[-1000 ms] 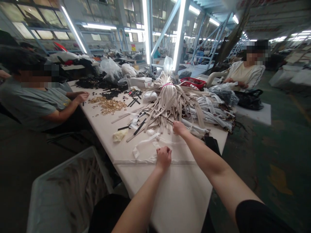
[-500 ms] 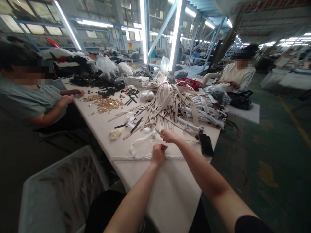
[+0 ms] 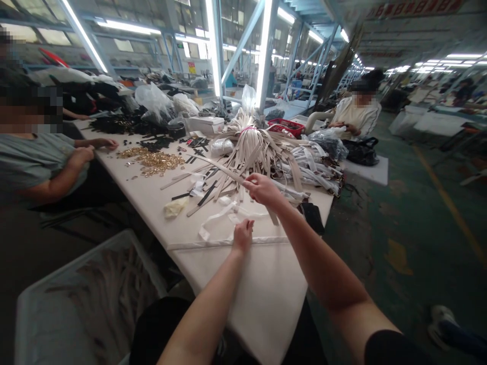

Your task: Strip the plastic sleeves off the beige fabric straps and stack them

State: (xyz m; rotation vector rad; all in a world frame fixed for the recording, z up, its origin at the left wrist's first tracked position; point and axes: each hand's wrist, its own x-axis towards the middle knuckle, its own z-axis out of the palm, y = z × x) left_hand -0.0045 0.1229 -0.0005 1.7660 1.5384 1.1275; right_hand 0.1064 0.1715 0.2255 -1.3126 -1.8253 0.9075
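A long, flat beige strap (image 3: pixel 224 168) points up-left from the gripping right hand (image 3: pixel 262 190) — the left hand (image 3: pixel 243 235) lies curled by a white strip (image 3: pixel 216 220), its hold unclear.

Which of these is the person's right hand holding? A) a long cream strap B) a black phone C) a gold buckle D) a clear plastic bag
A: the right hand closes around a long cream strap, which sticks out on both sides of the hand.
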